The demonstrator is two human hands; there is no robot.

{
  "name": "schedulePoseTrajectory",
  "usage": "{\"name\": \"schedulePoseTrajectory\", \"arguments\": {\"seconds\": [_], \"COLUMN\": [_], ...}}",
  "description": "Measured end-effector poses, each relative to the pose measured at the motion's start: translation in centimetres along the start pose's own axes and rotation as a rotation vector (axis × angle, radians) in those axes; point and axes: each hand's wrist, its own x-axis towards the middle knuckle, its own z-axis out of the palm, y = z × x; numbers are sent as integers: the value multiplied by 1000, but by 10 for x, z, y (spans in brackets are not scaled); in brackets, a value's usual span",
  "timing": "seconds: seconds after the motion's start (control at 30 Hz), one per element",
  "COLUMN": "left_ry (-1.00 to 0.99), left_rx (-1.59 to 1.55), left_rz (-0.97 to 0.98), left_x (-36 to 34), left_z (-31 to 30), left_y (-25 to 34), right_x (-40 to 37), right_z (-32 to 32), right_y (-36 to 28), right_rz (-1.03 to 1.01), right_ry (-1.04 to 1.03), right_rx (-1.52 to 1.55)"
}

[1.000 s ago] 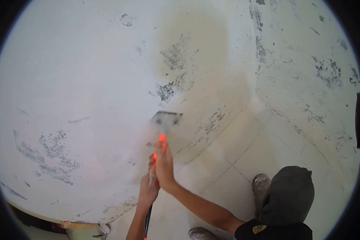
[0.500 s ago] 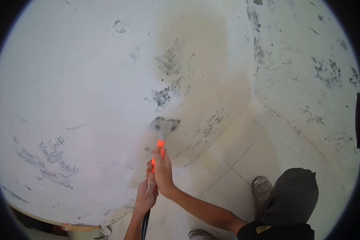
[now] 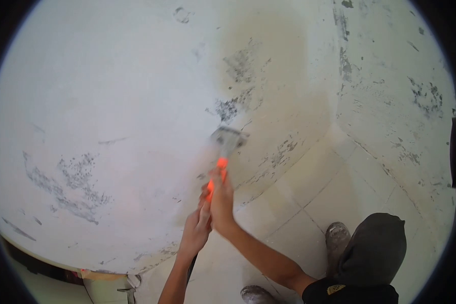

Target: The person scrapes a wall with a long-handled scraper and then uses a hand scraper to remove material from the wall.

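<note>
moved up and rightward in view since half a second ago: an orange-handled scraper (image 3: 222, 163), along with the wall (image 3: 86, 101) behind, so probably in part a camera shift. measured against the wall's marks, brought slightly closer to a dark, pitted patch (image 3: 227, 108); suggests work along the surface just below that patch. at the top end, a blurred metal blade (image 3: 230, 136), near the patch's lower edge; cannot tell whether pressed flat or lifted.

closed around the orange handle (image 3: 210, 191): the right hand (image 3: 222, 200) above, the left hand (image 3: 195, 230) just below, fingers wrapped, same two-handed hold as earlier. below the grip, a black shaft (image 3: 191, 267) running beside the left forearm (image 3: 175, 278).

farther out, a beige stain (image 3: 278, 55) up and to the right of the blade, scuffed grey marks (image 3: 68, 195) low on the left, and a corner (image 3: 338, 91) with a second marked wall (image 3: 390, 116) on the right. toward the lower right, pale floor tiles (image 3: 319, 185), two dusty shoes (image 3: 336, 237), dark grey cloth (image 3: 375, 248) and a black sleeve (image 3: 367, 294) with a yellow badge (image 3: 335, 289). at the lower left edge, small objects (image 3: 131, 289) too cut off to name.
</note>
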Motion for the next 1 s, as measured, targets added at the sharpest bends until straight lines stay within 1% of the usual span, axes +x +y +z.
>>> {"name": "schedulePoseTrajectory", "arguments": {"seconds": [0.07, 0.2, 0.27, 0.3, 0.37, 0.4, 0.47, 0.5, 0.57, 0.6, 0.67, 0.7, 0.77, 0.8, 0.83, 0.87, 0.93, 1.0], "left_ry": [-68, -97, -64, -76, -92, -98, -152, -150, -132, -132, -66, -70, -36, -35, -66, -96, -117, -144], "left_rx": [-125, -144, -236, -230, -313, -304, -141, -142, -158, -159, -85, -85, -221, -222, -148, -76, -27, 29], "left_rz": [-91, -64, -176, -169, -278, -287, -231, -237, -148, -146, -123, -116, -132, -135, -69, -6, -25, -17], "left_x": [23, 10, -12, -15, -18, -13, 3, 5, 6, 2, -10, -15, -17, -10, 4, 14, 33, 35], "left_z": [6, 11, 8, 7, 3, 4, 5, 6, 6, 3, -2, -2, -3, -3, -1, 0, 4, 6], "left_y": [-3, 8, 7, 1, -8, -3, 13, 13, 10, 9, 2, 1, 0, 6, 17, 25, 19, 17], "right_x": [10, 4, -2, -4, -9, -6, 5, 7, 5, 4, -8, -12, -6, -4, 6, 13, 24, 17], "right_z": [2, -2, -11, -14, -16, -17, -16, -13, -10, -7, 0, 2, 3, 2, 2, 2, -1, -1], "right_y": [-20, -17, 9, 8, 5, 1, -16, -21, -19, -19, -8, -6, -10, -7, -9, -18, -37, -42], "right_rz": [-65, -73, 48, 37, 121, 126, 37, 31, 30, 21, 51, 83, 72, 84, 22, 35, -93, -68], "right_ry": [49, 71, 28, 35, -73, -65, -70, -34, -15, 2, -3, -6, -14, -21, 29, 31, 51, 57], "right_rx": [76, 25, -43, -34, 18, 28, 99, 80, 94, 107, 70, 38, 45, 47, 66, 59, 166, 164]}}
